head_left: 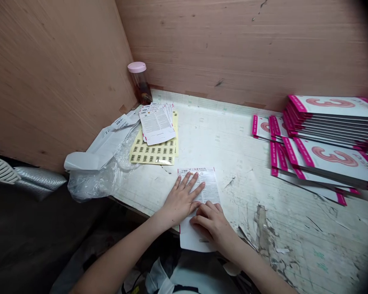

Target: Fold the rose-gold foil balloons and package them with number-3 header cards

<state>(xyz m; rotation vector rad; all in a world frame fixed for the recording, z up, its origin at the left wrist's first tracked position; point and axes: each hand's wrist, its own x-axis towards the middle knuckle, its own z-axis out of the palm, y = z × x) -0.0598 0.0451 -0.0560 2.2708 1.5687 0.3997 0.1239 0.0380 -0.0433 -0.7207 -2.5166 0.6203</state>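
Observation:
A flat white printed packaging card (199, 240) with pink edges lies text side up at the table's front edge, its lower end jutting past it. My left hand (184, 196) is spread on its upper left part, palm down, holding nothing. My right hand (213, 224) rests on the card's middle with its fingers bent and close together. Whatever may be under those fingertips is hidden. Beyond, to the left, similar cards (157, 124) lie in a loose pile over yellow sheets of barcode stickers (153, 155).
On the left are crumpled clear plastic (93, 181) and white label backing paper (101, 141). A pink-lidded bottle (142, 83) stands in the corner. Stacks of pink-and-white packages (334, 157) fill the right side. The table surface (260, 228) is peeling near the front.

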